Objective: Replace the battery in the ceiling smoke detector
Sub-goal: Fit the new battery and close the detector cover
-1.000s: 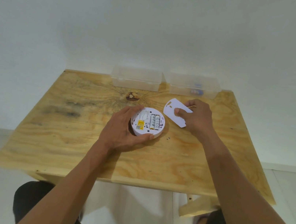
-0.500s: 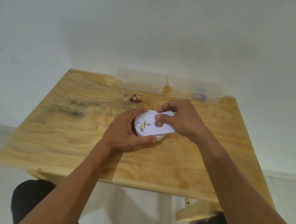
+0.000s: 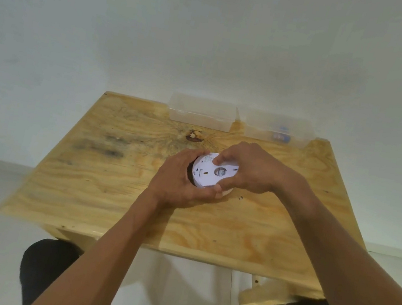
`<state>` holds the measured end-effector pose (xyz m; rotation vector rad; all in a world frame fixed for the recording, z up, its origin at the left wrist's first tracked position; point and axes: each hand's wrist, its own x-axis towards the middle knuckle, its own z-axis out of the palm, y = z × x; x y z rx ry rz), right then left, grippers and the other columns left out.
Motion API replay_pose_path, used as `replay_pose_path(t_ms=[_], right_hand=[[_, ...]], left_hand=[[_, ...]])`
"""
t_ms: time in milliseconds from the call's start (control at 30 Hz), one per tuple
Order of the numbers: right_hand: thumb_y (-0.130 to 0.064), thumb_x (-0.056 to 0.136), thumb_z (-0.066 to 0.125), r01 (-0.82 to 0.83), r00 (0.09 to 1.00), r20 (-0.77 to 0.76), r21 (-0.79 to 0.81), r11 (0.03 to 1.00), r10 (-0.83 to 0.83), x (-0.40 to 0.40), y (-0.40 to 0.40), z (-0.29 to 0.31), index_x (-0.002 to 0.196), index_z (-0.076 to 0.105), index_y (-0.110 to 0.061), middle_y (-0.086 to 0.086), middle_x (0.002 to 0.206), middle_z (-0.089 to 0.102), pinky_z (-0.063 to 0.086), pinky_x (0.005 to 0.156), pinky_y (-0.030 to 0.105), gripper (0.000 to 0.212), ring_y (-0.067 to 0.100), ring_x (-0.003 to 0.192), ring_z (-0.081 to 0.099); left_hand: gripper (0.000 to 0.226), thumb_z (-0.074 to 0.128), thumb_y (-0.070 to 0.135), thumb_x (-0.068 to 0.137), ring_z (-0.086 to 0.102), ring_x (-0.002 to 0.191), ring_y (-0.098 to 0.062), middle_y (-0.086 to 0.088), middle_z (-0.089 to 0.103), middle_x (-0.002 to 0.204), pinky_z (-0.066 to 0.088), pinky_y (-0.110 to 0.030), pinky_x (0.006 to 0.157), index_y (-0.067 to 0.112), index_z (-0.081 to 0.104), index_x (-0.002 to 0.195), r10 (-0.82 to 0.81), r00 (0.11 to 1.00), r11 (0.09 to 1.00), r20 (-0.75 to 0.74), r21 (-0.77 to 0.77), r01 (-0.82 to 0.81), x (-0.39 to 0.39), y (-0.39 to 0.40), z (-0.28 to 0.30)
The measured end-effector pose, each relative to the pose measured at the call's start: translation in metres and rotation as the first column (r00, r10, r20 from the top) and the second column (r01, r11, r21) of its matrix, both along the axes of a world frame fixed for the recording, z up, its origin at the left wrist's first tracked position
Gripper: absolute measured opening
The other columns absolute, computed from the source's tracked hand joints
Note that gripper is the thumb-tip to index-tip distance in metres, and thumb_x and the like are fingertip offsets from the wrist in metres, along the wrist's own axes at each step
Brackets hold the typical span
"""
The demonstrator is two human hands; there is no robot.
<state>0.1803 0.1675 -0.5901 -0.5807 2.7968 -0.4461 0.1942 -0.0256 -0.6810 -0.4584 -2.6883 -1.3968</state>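
A round white smoke detector (image 3: 204,176) lies back side up in the middle of the wooden table (image 3: 110,191). Its flat white back cover (image 3: 221,167) now lies over the battery bay, so the batteries are hidden. My left hand (image 3: 176,185) wraps the detector's left and near rim. My right hand (image 3: 249,170) presses on the cover from the right, fingertips on its top and thumb at its near edge.
Two clear plastic boxes stand at the table's far edge: one on the left (image 3: 202,112) and one on the right (image 3: 277,128) with something blue inside. A dark knot (image 3: 193,135) marks the wood just beyond the detector. My knees show below the near edge.
My right hand carried the white cover from the table at the right onto the detector and now presses it over the batteries. My left hand kept its hold. The camera tilted slightly.
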Motion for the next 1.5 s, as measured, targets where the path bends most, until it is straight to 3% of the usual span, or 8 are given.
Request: replay_pose_path(t_ms=[167,400,600,767,933,1167,1500], right_hand=[[-0.052,0.08,0.075,-0.055,0.997,-0.049,0.161,0.985,0.063,0.002,-0.003,0.002,0.135,0.058,-0.023,0.003,0.13,0.058,0.049,0.089,0.042,0.064,0.026,0.111,0.054],[-0.049,0.082,0.075,-0.1,0.991,-0.087,-0.027,0.995,0.097,0.001,0.001,0.0,0.124,0.067,-0.026,-0.004,0.121,0.066,0.048,0.079,0.036,0.049,0.017,0.098,0.056],[-0.045,0.078,0.079,-0.084,0.996,-0.057,-0.15,0.985,0.076,-0.004,-0.001,-0.019,0.12,0.069,-0.029,-0.005,0.119,0.067,0.046,0.076,0.031,0.046,0.017,0.099,0.058],[-0.035,0.073,0.087,-0.067,0.998,-0.019,-0.216,0.974,0.064,-0.01,0.0,-0.022,0.116,0.074,-0.017,-0.002,0.118,0.07,0.044,0.074,0.029,0.048,0.015,0.098,0.06],[-0.021,0.077,0.084,-0.02,0.999,0.047,-0.161,0.987,0.028,-0.012,0.003,-0.016,0.121,0.07,-0.021,-0.001,0.134,0.061,0.046,0.097,0.039,0.046,0.02,0.117,0.056],[-0.022,0.068,0.091,0.071,0.996,0.062,-0.204,0.976,-0.06,-0.008,0.004,-0.014,0.125,0.067,-0.019,-0.001,0.127,0.065,0.047,0.087,0.031,0.062,0.01,0.101,0.053],[-0.022,0.067,0.091,0.046,0.998,0.056,-0.191,0.98,-0.036,-0.008,-0.005,-0.009,0.126,0.067,-0.017,0.001,0.127,0.064,0.05,0.089,0.033,0.065,0.013,0.104,0.055]], left_hand=[[0.095,0.086,0.07,0.05,0.063,0.109,-0.003,0.017,0.062,0.123,0.057,-0.036,0.091,0.033,0.056,0.132,0.01,1.0,1.0,0.013,0.013,-0.01,0.0,0.0,0.0],[0.08,0.091,0.062,0.051,0.064,0.106,0.001,0.019,0.066,0.117,0.057,-0.038,0.089,0.044,0.06,0.123,-0.009,1.0,0.999,0.029,0.046,0.007,0.001,-0.001,0.003],[0.091,0.086,0.069,0.046,0.062,0.11,-0.003,0.017,0.063,0.124,0.055,-0.035,0.092,0.036,0.058,0.126,-0.009,0.998,1.0,0.054,0.028,0.007,0.001,-0.001,0.006],[0.086,0.084,0.07,0.045,0.062,0.108,-0.002,0.018,0.062,0.121,0.055,-0.033,0.091,0.044,0.053,0.121,-0.027,0.997,0.999,0.068,0.043,0.024,0.001,-0.001,0.008],[0.088,0.085,0.07,0.046,0.063,0.106,-0.003,0.018,0.063,0.12,0.056,-0.038,0.09,0.039,0.057,0.124,-0.023,0.998,0.999,0.06,0.039,0.021,0.001,-0.001,0.006],[0.091,0.086,0.068,0.046,0.061,0.108,0.0,0.018,0.062,0.121,0.056,-0.036,0.092,0.039,0.056,0.127,-0.023,0.998,0.999,0.054,0.032,0.021,0.001,-0.001,0.005],[0.08,0.088,0.067,0.046,0.063,0.104,0.001,0.022,0.063,0.116,0.058,-0.037,0.088,0.048,0.054,0.116,-0.018,0.999,0.999,0.045,0.052,0.016,0.001,0.0,0.005]])
